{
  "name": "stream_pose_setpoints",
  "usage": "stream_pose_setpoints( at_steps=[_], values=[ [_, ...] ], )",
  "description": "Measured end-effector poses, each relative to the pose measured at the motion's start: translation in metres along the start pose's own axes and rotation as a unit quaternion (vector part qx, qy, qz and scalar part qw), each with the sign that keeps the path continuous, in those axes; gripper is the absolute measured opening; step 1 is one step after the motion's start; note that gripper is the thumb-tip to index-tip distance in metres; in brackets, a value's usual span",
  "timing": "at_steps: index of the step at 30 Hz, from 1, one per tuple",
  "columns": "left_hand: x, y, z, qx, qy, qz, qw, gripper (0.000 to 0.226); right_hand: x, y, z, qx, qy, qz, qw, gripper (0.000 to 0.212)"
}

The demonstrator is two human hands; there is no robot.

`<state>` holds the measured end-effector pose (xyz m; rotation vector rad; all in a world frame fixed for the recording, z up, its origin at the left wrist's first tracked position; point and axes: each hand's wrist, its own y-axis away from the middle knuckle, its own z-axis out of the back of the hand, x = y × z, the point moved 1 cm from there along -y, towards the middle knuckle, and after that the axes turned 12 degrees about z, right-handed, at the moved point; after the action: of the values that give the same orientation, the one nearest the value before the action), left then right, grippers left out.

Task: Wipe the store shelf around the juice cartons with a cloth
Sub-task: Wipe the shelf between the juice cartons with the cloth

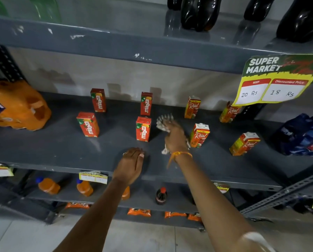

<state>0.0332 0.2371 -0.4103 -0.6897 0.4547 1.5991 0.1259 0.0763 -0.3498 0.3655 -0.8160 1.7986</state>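
A dark grey metal shelf (61,148) carries several small juice cartons. Red Maaza cartons (143,129) stand left of centre, and orange Real cartons (200,135) stand to the right. My right hand (175,137) is shut on a pale checked cloth (163,120) and presses it on the shelf between the front Maaza carton and the nearest Real carton. The hand and cloth are blurred. My left hand (131,165) rests flat near the shelf's front edge, fingers together, holding nothing.
An orange shrink-wrapped bottle pack (17,106) lies at the far left, a blue pack (301,135) at the far right. A price sign (277,80) hangs from the shelf above, where dark bottles (199,13) stand. Lower shelves hold orange drink bottles (49,185) and a cola bottle (161,195).
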Motion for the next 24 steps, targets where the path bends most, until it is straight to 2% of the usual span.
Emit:
stream_pose_setpoints(
  at_steps=[2,4,5,7,10,13,15,17,18,21,24],
  values=[
    [-0.001,0.0,0.002,-0.001,0.003,0.003,1.0,0.058,-0.021,-0.03,-0.021,0.022,0.05,-0.016,0.998,0.057],
    [-0.001,-0.003,0.003,-0.008,0.013,0.007,1.0,0.055,-0.04,-0.037,-0.04,0.1,0.102,-0.032,0.989,0.054],
    [0.0,-0.005,0.003,-0.01,0.015,0.005,1.0,0.055,-0.044,-0.031,-0.047,0.109,0.13,-0.035,0.985,0.057],
    [0.003,-0.007,0.004,-0.011,0.02,-0.004,1.0,0.055,-0.038,-0.004,-0.054,0.074,0.169,-0.047,0.982,0.062],
    [0.004,-0.008,0.003,-0.003,0.025,-0.007,1.0,0.053,-0.015,0.049,-0.054,0.034,0.146,-0.065,0.987,0.062],
    [0.005,-0.004,0.007,0.008,0.038,0.009,0.999,0.053,0.011,0.111,-0.053,0.027,0.105,0.014,0.994,0.052],
    [0.012,0.003,0.017,0.01,0.03,0.012,0.999,0.055,0.031,0.136,-0.046,0.049,0.045,0.11,0.992,0.053],
    [0.03,0.011,0.033,0.006,-0.031,-0.019,0.999,0.063,0.043,0.143,-0.038,0.089,-0.018,0.179,0.98,0.051],
    [0.041,0.014,0.043,0.007,-0.068,-0.039,0.997,0.067,0.044,0.139,-0.034,0.101,-0.03,0.186,0.977,0.053],
    [0.075,0.018,0.077,0.003,-0.144,-0.054,0.988,0.068,0.039,0.116,-0.039,0.09,-0.005,0.118,0.989,0.07],
    [0.106,0.015,0.11,-0.009,-0.177,-0.041,0.983,0.072,0.049,0.103,-0.062,0.076,0.046,0.083,0.993,0.073]
  ],
)
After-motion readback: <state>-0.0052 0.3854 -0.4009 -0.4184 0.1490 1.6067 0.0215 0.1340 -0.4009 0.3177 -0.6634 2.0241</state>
